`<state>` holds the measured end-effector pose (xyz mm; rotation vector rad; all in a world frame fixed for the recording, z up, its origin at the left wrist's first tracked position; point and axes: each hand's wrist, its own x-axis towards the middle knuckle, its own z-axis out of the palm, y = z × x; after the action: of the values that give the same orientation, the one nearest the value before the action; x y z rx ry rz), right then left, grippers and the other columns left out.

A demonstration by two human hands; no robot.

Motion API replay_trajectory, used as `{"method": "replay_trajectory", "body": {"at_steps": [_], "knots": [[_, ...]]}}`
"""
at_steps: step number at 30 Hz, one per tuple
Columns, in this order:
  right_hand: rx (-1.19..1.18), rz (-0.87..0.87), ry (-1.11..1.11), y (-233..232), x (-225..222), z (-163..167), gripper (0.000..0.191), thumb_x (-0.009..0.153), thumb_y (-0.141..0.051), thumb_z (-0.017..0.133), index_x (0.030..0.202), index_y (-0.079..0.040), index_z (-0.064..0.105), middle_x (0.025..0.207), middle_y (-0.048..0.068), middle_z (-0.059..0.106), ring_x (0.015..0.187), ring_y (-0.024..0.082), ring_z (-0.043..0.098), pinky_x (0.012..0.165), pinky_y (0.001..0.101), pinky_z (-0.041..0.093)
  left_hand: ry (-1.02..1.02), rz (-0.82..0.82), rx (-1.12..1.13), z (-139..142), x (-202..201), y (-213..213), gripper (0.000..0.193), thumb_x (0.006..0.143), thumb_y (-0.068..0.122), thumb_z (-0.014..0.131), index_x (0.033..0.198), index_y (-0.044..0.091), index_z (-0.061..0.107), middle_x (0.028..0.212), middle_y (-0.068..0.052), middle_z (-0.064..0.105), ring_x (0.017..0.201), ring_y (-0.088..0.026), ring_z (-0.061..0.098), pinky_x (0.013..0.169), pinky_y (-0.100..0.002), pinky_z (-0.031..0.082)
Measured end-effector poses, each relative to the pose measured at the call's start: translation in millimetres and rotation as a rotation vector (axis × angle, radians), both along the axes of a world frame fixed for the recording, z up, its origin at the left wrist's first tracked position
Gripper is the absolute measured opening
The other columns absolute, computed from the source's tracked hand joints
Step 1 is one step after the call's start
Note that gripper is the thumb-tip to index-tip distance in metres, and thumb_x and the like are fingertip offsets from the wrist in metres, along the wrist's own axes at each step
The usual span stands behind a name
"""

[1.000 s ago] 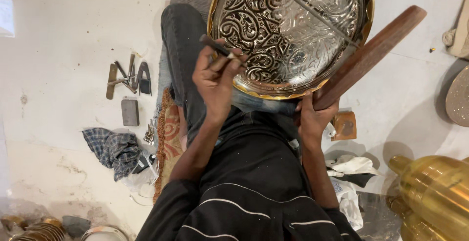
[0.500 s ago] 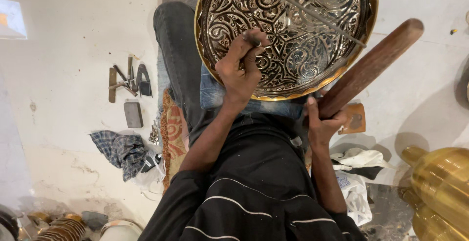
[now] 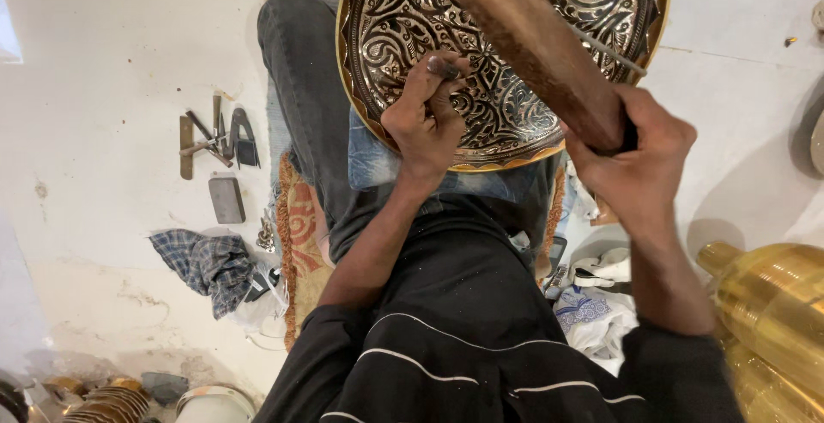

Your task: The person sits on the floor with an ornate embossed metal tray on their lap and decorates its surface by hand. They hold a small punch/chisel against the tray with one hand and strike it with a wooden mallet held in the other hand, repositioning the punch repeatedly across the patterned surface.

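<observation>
On the person's lap, propped against the knees, rests a round engraved tray (image 3: 549, 54), silvery with dark scrollwork and a brass-coloured rim. Its lower edge lies over a patch of blue cloth (image 3: 378, 161) on the trousers. The left hand (image 3: 427, 114) sits on the tray's lower left part, fingers pinched tight around a small dark chisel (image 3: 445, 67) whose tip meets the engraved face. The right hand (image 3: 639, 161) is clenched around the lower end of a brown wooden mallet (image 3: 532, 37), which slants up and left across the tray, above the metal. A thin rod (image 3: 611, 50) lies across the tray's right side, partly hidden by the mallet.

Beneath the legs shows an orange patterned mat (image 3: 300, 234). On the pale floor (image 3: 103, 88) to the left, well apart from the tray, lies a cluster of metal tools (image 3: 215, 135) with a small grey block (image 3: 227, 197) just below them, and a checked rag (image 3: 206, 260) nearer the lower left corner. At that corner stand stacked brass pieces (image 3: 107, 401), blurred. By the right edge stands a large brass vessel (image 3: 772, 303), and white crumpled cloth (image 3: 596, 316) lies between it and the person's side.
</observation>
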<state>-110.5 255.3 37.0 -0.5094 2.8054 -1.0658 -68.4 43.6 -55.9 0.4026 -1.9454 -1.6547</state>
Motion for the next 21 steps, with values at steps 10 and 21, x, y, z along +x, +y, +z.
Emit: {"method": "replay_trajectory", "body": {"at_steps": [10,21], "knots": [[0.531,0.428,0.182,-40.6,-56.0,100.6,0.034,0.076,-0.012,0.079,0.108,-0.004,0.070,0.080,0.011,0.068,0.065,0.030,0.067,0.058,0.0389,0.048,0.011,0.034,-0.134,-16.6,6.5,1.0,0.037,0.091,-0.019,0.057,0.122,-0.001,0.064,0.109,-0.016,0.074,0.094,-0.022,0.077,0.075,-0.028,0.060],[1.009,0.631,0.165,-67.7,-71.2,136.8,0.029,0.078,-0.025,0.077,0.095,-0.009,0.060,0.072,0.005,0.063,0.056,0.024,0.065,0.049,0.0362,0.046,-0.037,0.091,-0.174,-14.8,10.6,3.6,0.030,0.083,-0.014,0.056,0.108,0.000,0.067,0.087,-0.013,0.069,0.067,-0.023,0.069,0.064,-0.031,0.053]]}}
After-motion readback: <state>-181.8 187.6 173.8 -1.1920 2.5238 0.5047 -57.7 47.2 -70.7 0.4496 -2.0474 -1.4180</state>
